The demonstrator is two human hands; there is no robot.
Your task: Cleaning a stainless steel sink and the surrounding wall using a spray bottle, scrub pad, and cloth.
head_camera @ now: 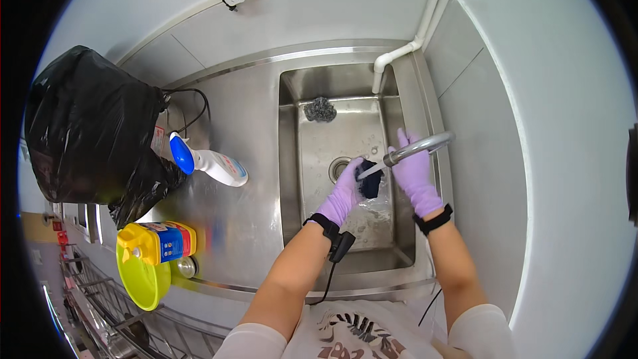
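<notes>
My left hand (348,183), in a light purple rubber glove, grips a wet, dark navy cloth (370,180) over the sink. A stream of water (372,171) runs from the curved metal faucet (418,147) onto the cloth. Behind the spout and partly hidden by it, my right hand (414,172) wears a matching glove. Its fingers are spread near the sink's right wall, and nothing shows in them. Below the hands is the stainless steel sink (344,144), with its round drain (340,168) partly covered by my left hand. A grey steel-wool scourer (320,109) lies at the far left corner.
Left of the sink, a white spray bottle (219,165) with a blue head lies on the steel counter (249,114). Farther left are a black plastic bag (94,129), a yellow jug (157,243) and a lime-green basin (144,284). A white pipe (398,53) reaches into the sink's back right.
</notes>
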